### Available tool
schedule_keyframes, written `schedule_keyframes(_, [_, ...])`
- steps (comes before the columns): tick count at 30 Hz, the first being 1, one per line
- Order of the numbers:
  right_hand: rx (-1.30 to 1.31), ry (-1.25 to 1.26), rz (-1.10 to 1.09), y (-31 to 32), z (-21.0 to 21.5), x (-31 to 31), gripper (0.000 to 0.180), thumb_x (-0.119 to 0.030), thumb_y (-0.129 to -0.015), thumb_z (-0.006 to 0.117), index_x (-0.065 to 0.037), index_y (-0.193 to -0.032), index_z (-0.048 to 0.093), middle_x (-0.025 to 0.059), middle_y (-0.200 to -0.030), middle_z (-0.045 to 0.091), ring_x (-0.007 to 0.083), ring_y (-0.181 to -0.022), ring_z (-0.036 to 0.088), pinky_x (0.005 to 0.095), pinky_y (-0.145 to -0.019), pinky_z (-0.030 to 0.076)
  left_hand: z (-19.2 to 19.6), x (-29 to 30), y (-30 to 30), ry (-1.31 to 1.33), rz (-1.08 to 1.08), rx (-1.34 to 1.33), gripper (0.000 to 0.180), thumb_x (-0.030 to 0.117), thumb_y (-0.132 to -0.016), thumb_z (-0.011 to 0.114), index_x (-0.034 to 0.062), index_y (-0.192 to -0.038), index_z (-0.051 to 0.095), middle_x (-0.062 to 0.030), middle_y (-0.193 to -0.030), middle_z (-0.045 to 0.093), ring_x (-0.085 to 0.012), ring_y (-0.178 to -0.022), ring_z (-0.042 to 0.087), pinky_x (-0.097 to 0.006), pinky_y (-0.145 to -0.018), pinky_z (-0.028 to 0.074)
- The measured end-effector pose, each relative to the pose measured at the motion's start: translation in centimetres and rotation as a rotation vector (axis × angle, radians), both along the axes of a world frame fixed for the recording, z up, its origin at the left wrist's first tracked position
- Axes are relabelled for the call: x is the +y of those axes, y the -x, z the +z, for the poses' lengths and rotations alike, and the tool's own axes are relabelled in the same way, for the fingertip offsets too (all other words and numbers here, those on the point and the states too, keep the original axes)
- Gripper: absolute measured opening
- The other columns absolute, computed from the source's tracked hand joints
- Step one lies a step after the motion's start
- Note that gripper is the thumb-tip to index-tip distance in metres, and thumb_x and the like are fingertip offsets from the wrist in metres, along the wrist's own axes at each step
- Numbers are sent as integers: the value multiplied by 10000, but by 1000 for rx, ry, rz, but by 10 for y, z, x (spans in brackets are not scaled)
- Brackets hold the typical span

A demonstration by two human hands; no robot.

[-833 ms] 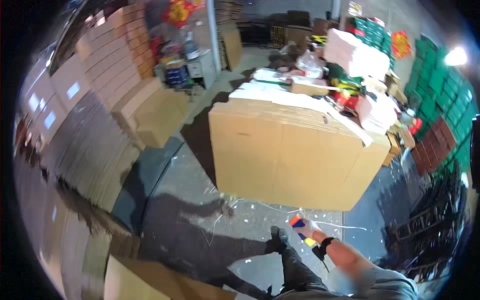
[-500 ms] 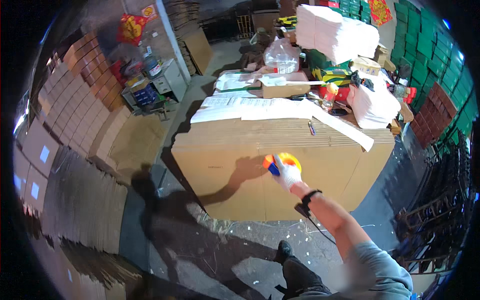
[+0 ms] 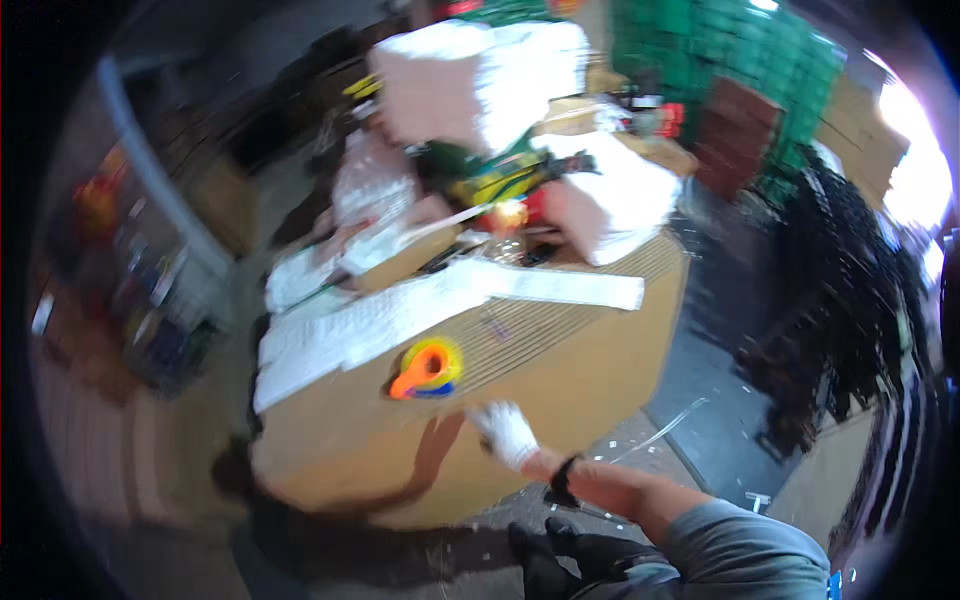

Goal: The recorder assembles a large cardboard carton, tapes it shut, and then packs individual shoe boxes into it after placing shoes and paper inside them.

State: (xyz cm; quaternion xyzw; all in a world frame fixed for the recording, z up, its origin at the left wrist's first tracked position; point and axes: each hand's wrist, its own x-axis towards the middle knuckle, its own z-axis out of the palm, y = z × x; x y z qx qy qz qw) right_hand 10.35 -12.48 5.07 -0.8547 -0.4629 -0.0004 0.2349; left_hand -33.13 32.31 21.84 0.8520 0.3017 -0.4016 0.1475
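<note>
An orange and blue tape dispenser with a yellow roll [image 3: 432, 364] rests near the front edge of a stack of flat cardboard boxes [image 3: 540, 400]. My right hand [image 3: 505, 436], in a white glove, is just in front of and to the right of the dispenser, apart from it. Its fingers are stretched out and hold nothing, though motion blurs them a little. A dark band [image 3: 565, 482] circles that wrist. My left hand is out of sight.
Printed paper sheets [image 3: 390, 325] lie across the stack. Behind them are a clear plastic bag [image 3: 370, 185], white bundles [image 3: 480, 85] and a white sack [image 3: 620, 200]. Dark metal racks [image 3: 820, 310] stand to the right, green cartons [image 3: 720, 60] at the back.
My right hand has let go of the tape dispenser, which now rests on the cardboard stack, and has drawn back from it. The view has swung to the right.
</note>
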Motion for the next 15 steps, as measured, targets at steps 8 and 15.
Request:
schedule_keyframes(8, [740, 782, -1197, 127, -163, -588, 313, -320, -950, 682, -148, -1112, 887, 133, -1210, 846, 376, -1109, 812, 512, -977, 648, -283, -381, -159, 475, 62, -465, 353, 382, -1112, 630, 92, -1280, 742, -196, -1297, 761, -362, -1219, 702, -472, -1064, 561])
schedule_keyframes(15, [720, 266, -2192, 238, -173, -807, 385, -355, -1003, 631, -78, -1155, 851, 191, -1241, 816, 379, -1200, 780, 482, -949, 626, -297, -464, -404, 617, -269, -601, 391, 352, -1088, 688, 11, -1272, 745, -198, -1314, 776, -340, -1241, 720, -428, -1101, 561])
